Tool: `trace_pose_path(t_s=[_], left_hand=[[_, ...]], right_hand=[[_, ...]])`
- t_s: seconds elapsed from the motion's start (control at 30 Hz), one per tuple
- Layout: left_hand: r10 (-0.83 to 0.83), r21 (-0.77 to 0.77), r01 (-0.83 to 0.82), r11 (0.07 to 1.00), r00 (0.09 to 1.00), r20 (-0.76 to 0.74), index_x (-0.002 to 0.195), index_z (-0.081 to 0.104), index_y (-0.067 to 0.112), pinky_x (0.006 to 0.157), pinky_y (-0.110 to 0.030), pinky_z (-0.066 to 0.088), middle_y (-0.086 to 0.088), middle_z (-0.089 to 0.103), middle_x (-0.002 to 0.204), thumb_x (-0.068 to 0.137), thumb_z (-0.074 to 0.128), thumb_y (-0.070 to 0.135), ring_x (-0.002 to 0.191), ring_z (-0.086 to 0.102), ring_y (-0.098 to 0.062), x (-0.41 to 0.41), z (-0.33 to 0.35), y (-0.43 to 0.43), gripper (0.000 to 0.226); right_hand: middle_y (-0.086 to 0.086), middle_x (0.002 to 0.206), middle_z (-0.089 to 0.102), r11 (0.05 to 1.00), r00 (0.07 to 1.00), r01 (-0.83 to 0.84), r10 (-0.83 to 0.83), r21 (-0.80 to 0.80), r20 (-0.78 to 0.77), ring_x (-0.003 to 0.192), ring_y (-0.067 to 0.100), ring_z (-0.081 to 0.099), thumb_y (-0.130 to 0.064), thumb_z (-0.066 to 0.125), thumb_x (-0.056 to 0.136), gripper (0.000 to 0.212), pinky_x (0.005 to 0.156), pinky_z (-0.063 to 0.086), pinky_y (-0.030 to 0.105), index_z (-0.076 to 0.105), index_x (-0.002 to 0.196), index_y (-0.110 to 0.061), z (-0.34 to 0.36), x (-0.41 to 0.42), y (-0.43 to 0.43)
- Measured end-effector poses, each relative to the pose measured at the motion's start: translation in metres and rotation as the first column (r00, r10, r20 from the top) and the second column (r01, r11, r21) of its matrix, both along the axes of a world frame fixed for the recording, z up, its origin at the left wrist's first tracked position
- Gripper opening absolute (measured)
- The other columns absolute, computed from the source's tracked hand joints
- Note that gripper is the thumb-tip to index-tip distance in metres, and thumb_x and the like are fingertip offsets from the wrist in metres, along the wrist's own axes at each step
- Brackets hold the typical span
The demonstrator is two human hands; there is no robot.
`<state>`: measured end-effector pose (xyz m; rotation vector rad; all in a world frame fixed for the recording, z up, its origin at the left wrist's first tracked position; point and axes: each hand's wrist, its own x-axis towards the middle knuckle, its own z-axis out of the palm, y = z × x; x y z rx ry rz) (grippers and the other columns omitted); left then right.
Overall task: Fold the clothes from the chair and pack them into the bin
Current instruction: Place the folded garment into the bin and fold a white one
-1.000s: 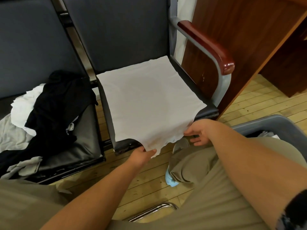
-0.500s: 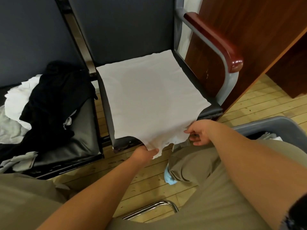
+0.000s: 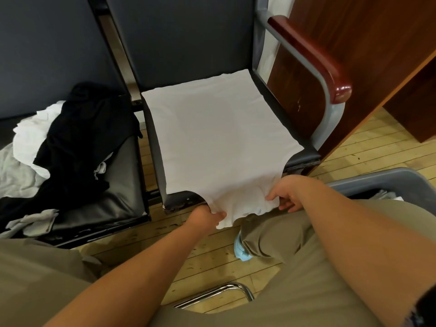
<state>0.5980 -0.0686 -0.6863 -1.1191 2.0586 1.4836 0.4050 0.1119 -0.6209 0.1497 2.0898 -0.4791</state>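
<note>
Your left hand [image 3: 204, 217] and your right hand [image 3: 286, 195] each pinch the near edge of the white garment [image 3: 212, 138], right where it hangs off the front of the chair seat [image 3: 304, 159]. Neither hand has moved along that edge in the last second. The cloth between them has changed, though. It lay fairly smooth a moment ago, and now it is puckered and drawn in, gathered into a narrower tongue that droops past the seat front toward your knee. The rest of the garment stays flat on the seat, with its far edge close to the backrest.

That suggests the spreading is finished and the next fold is starting: you have the near edge in hand, ready to lift and carry it away from you over the flat part. Take care with the direction — any pull toward you would likely slide the whole piece off the smooth seat and spoil the lay.

Plenty of the job remains. The pile of clothes [image 3: 77, 142] — black, white and grey pieces — sits unfolded on the neighbouring seat [image 3: 118, 192] to your left. The grey bin [image 3: 382, 177] waits beside your right leg, with a little pale cloth showing inside. How much it holds is hidden behind your arm.
</note>
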Motion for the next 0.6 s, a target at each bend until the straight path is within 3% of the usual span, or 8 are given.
trace_pose_path(t_s=[0.13,0.2,0.3,0.4,0.53,0.6], left_hand=[[0.019,0.025,-0.019,0.999,1.000,0.025,0.120,0.066,0.008,0.090,-0.039,0.060,-0.003,0.072,0.104,0.094,0.078,0.044,0.096,0.069,-0.021,0.003,0.015,0.006,0.046],[0.009,0.074,-0.011,0.997,1.000,0.021,0.117,0.063,0.008,0.089,-0.037,0.056,-0.001,0.068,0.108,0.093,0.078,0.047,0.104,0.066,-0.023,0.005,0.026,0.009,0.048],[0.030,0.133,-0.032,0.991,0.999,0.015,0.118,0.066,0.003,0.102,-0.044,0.056,-0.005,0.069,0.116,0.085,0.086,0.047,0.111,0.066,-0.025,0.001,0.046,0.006,0.058],[0.132,0.246,-0.122,0.962,0.991,-0.024,0.121,0.063,0.006,0.105,-0.047,0.056,-0.007,0.071,0.123,0.073,0.094,0.042,0.113,0.069,-0.028,-0.009,0.070,-0.001,0.067],[0.232,0.298,-0.188,0.936,0.965,-0.120,0.120,0.065,0.010,0.101,-0.048,0.059,-0.010,0.074,0.120,0.086,0.088,0.032,0.108,0.072,-0.030,-0.028,0.108,-0.016,0.046],[0.285,0.325,-0.216,0.921,0.940,-0.185,0.130,0.056,0.016,0.103,-0.049,0.058,-0.011,0.072,0.124,0.088,0.087,0.032,0.110,0.071,-0.032,-0.038,0.127,-0.028,0.054]], right_hand=[[0.014,0.122,0.064,0.978,0.979,-0.189,0.194,0.084,-0.062,0.109,0.029,0.069,-0.019,0.074,0.098,0.046,0.104,0.056,0.049,0.057,0.139,-0.008,0.026,0.009,-0.001],[0.012,0.119,0.064,0.947,0.945,-0.297,0.310,0.121,-0.103,0.109,0.026,0.066,-0.020,0.070,0.101,0.042,0.104,0.055,0.041,0.060,0.139,-0.005,0.043,0.012,-0.003],[0.010,0.104,0.062,0.919,0.903,-0.368,0.390,0.144,-0.181,0.102,0.026,0.063,-0.023,0.070,0.100,0.038,0.096,0.055,0.034,0.065,0.133,-0.004,0.067,0.010,-0.004],[0.013,0.114,0.067,0.954,0.927,-0.292,0.301,0.073,-0.223,0.105,0.033,0.068,-0.028,0.081,0.090,0.042,0.096,0.062,0.048,0.068,0.124,-0.008,0.085,0.001,-0.002],[0.011,0.130,0.067,0.974,0.939,-0.216,0.188,-0.069,-0.289,0.114,0.031,0.064,-0.040,0.085,0.089,0.057,0.101,0.054,0.044,0.066,0.135,-0.011,0.119,-0.015,-0.012],[0.012,0.142,0.063,0.971,0.936,-0.185,0.126,-0.154,-0.327,0.125,0.033,0.060,-0.042,0.084,0.090,0.066,0.103,0.049,0.042,0.062,0.143,-0.010,0.135,-0.025,-0.021]])
